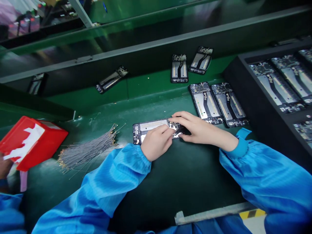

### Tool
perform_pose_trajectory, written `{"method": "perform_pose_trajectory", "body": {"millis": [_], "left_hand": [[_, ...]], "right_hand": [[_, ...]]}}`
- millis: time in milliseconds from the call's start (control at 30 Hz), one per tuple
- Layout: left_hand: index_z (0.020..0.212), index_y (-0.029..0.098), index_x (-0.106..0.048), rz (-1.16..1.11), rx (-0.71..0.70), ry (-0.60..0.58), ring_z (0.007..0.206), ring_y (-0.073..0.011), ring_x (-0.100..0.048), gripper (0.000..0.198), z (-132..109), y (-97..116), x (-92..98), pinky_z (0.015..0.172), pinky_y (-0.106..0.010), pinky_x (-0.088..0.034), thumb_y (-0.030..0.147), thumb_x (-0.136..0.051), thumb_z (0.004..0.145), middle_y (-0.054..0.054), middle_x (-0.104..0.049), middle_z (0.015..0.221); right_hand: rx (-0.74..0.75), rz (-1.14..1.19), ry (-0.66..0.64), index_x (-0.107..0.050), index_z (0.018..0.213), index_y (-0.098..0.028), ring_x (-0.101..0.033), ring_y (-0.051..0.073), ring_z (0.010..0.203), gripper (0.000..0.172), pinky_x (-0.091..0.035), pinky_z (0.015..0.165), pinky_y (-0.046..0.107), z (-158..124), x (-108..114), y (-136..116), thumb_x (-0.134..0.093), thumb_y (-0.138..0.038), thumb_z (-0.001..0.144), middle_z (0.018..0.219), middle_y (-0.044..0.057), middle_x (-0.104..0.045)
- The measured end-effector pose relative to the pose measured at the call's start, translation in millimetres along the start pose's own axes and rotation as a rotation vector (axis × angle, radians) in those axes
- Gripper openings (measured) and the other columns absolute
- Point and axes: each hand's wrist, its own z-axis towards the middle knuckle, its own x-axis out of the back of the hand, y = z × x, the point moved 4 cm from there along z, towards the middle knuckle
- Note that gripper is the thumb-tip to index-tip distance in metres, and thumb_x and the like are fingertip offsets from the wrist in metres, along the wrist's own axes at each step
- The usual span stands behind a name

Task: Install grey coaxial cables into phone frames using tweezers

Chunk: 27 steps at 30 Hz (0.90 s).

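An opened phone (pixel 149 126) lies sideways on the green bench in front of me, its silver plate and circuit boards facing up. My left hand (pixel 158 141) is closed over its near edge, fingertips pinched together at the circuit board. Whatever that pinch holds is too small to make out. From the other side, my right hand (pixel 195 127) spans the phone's right end, fingers at the far edge and thumb at the near one. The right end of the phone is partly hidden beneath that hand. Left of the phone rests a bundle of thin grey cables (pixel 89 149).
Two opened phones (pixel 218 104) lie behind my right hand; several more lean along the back ledge. A black tray (pixel 237 73) of phones stands at right. At left, a co-worker's hand (pixel 5 165) touches a red bin (pixel 52 136).
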Motion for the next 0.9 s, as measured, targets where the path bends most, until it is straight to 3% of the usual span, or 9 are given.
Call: {"method": "perform_pose_trajectory", "body": {"millis": [100, 267, 500, 733, 900], "left_hand": [[0.082, 0.014, -0.061, -0.065, -0.034, 0.017, 0.067, -0.0137, -0.050, 0.021, -6, 2, -0.4, 0.062, -0.025, -0.042, 0.017, -0.040, 0.085, -0.003, -0.053, 0.073], [0.095, 0.018, -0.063, -0.106, -0.077, 0.072, 0.066, -0.0127, -0.048, 0.023, -14, 5, -1.4, 0.063, -0.026, -0.039, 0.016, -0.042, 0.085, -0.002, -0.054, 0.072], [0.096, 0.016, -0.062, -0.056, -0.116, 0.072, 0.068, -0.0136, -0.049, 0.023, -14, 6, -2.5, 0.064, -0.028, -0.039, 0.014, -0.042, 0.084, -0.002, -0.055, 0.073], [0.096, 0.015, -0.061, 0.033, -0.172, 0.049, 0.070, -0.0150, -0.049, 0.023, -13, 8, 0.3, 0.065, -0.029, -0.041, 0.014, -0.041, 0.085, -0.003, -0.055, 0.074], [0.101, 0.017, -0.060, -0.008, -0.274, -0.042, 0.072, -0.0149, -0.048, 0.026, -17, -6, 7.9, 0.066, -0.028, -0.042, 0.016, -0.039, 0.087, -0.004, -0.056, 0.078]], "right_hand": [[0.005, 0.038, 0.017, -0.035, 0.127, -0.024, -0.042, 0.024, 0.115, 0.059, -0.042, 0.093, 0.040, 1, 0, 1, -0.053, -0.011, 0.072, 0.123, 0.009, -0.042], [-0.017, 0.058, -0.015, -0.034, 0.126, -0.022, -0.044, 0.024, 0.112, 0.058, -0.043, 0.091, 0.039, 3, 0, 4, -0.055, -0.013, 0.072, 0.121, 0.009, -0.042], [-0.088, 0.017, -0.092, -0.032, 0.128, -0.022, -0.052, 0.023, 0.098, 0.062, -0.048, 0.080, 0.036, 9, 0, 7, -0.058, -0.017, 0.072, 0.121, 0.009, -0.040], [-0.142, -0.064, -0.146, -0.036, 0.124, -0.020, -0.053, 0.023, 0.094, 0.063, -0.048, 0.071, 0.032, 17, 1, -2, -0.057, -0.011, 0.065, 0.114, 0.009, -0.041], [-0.097, -0.012, -0.097, -0.032, 0.128, -0.023, -0.053, 0.021, 0.092, 0.064, -0.048, 0.073, 0.032, 13, 1, 2, -0.056, -0.016, 0.069, 0.117, 0.008, -0.040]]}}
